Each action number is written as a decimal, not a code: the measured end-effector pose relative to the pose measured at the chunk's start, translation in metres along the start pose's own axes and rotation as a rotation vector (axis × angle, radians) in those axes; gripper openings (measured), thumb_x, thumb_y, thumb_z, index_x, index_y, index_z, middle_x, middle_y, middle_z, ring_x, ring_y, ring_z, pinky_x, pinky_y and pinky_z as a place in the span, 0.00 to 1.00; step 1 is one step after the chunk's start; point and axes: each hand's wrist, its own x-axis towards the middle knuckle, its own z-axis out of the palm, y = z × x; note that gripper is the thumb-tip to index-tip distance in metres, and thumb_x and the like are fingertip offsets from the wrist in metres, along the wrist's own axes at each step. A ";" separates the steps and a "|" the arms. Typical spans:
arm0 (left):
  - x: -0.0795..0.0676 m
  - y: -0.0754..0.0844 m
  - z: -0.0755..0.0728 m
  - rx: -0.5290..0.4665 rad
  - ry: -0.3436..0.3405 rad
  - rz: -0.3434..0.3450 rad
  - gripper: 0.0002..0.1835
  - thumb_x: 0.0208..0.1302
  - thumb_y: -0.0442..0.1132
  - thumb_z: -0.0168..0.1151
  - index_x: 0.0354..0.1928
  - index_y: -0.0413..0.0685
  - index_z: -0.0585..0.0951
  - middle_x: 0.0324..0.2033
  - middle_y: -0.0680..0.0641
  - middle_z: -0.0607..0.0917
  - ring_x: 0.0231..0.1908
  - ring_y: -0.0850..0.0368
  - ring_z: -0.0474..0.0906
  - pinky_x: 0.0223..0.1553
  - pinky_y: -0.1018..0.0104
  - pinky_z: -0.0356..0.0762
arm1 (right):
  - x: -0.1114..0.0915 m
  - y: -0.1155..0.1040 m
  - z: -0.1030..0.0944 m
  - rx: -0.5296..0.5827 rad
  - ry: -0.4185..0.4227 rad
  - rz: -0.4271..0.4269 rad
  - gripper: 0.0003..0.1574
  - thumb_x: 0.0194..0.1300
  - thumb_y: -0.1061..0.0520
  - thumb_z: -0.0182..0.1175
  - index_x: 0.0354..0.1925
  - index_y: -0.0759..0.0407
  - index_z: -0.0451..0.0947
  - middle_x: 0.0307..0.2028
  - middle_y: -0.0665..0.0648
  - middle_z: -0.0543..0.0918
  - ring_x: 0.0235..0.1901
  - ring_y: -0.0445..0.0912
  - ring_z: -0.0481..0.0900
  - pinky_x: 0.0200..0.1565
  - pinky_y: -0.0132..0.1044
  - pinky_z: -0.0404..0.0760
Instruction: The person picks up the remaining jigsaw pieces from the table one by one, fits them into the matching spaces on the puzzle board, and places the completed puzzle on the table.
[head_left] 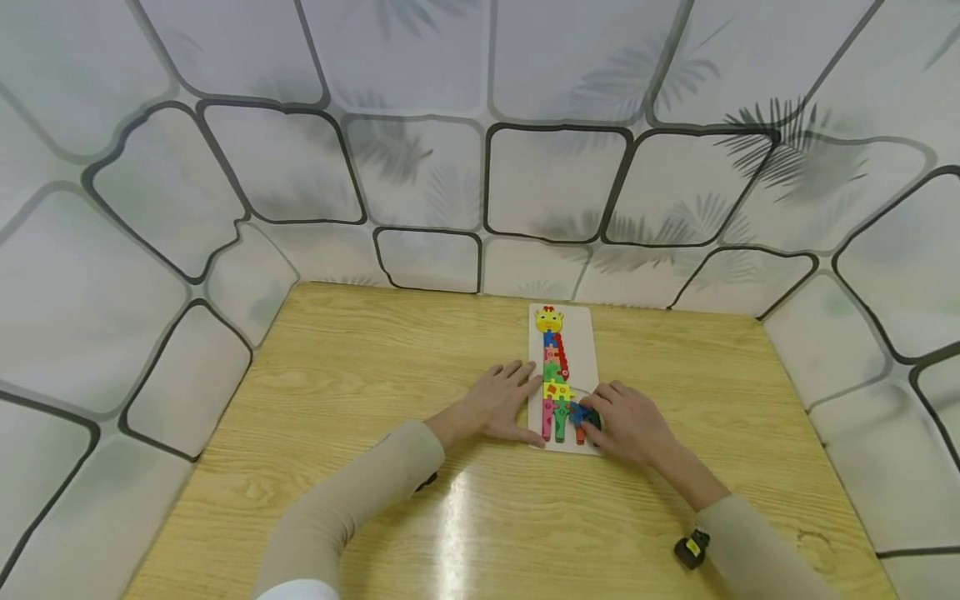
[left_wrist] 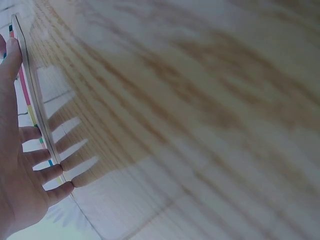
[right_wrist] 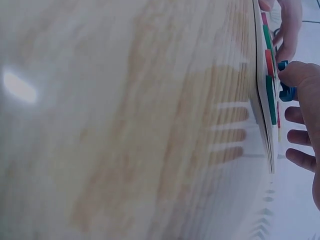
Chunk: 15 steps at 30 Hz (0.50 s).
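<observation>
A giraffe puzzle on a white board [head_left: 577, 337] lies on the table, its colourful pieces forming a yellow head [head_left: 549, 322], a neck and legs. My left hand [head_left: 504, 402] rests on the board's left edge with fingers spread; its fingertips reach that edge in the left wrist view too. Between thumb and fingertips my right hand [head_left: 633, 423] pinches a blue puzzle piece [right_wrist: 287, 92], held just over the board at the lower right. Below that piece a red leg piece [head_left: 580, 435] shows. The right hand partly hides a dark green leg piece [right_wrist: 271, 100].
The wooden table [head_left: 360, 350] spreads out around the board. A white wall with a black stone-outline pattern [head_left: 427, 258] encloses its back and sides. A black wrist device [head_left: 692, 548] sits by the right sleeve.
</observation>
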 end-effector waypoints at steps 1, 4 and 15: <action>0.000 0.000 0.000 0.002 -0.001 0.000 0.64 0.57 0.89 0.48 0.85 0.55 0.53 0.85 0.45 0.53 0.84 0.43 0.54 0.81 0.44 0.61 | 0.001 0.001 0.000 -0.006 -0.003 -0.006 0.22 0.63 0.42 0.74 0.50 0.53 0.87 0.43 0.53 0.87 0.43 0.48 0.82 0.45 0.44 0.87; 0.000 0.000 0.000 0.000 -0.005 -0.003 0.64 0.57 0.88 0.48 0.85 0.55 0.52 0.85 0.45 0.53 0.84 0.43 0.54 0.81 0.44 0.61 | 0.003 0.005 0.001 -0.009 -0.012 -0.014 0.22 0.64 0.43 0.73 0.51 0.53 0.87 0.44 0.53 0.87 0.43 0.48 0.82 0.45 0.44 0.87; -0.001 -0.001 0.001 -0.005 0.002 -0.003 0.64 0.56 0.89 0.47 0.85 0.56 0.53 0.85 0.45 0.53 0.84 0.43 0.55 0.81 0.44 0.61 | 0.007 0.016 0.004 -0.005 -0.012 -0.016 0.22 0.64 0.44 0.73 0.51 0.54 0.87 0.44 0.54 0.87 0.43 0.49 0.82 0.44 0.45 0.87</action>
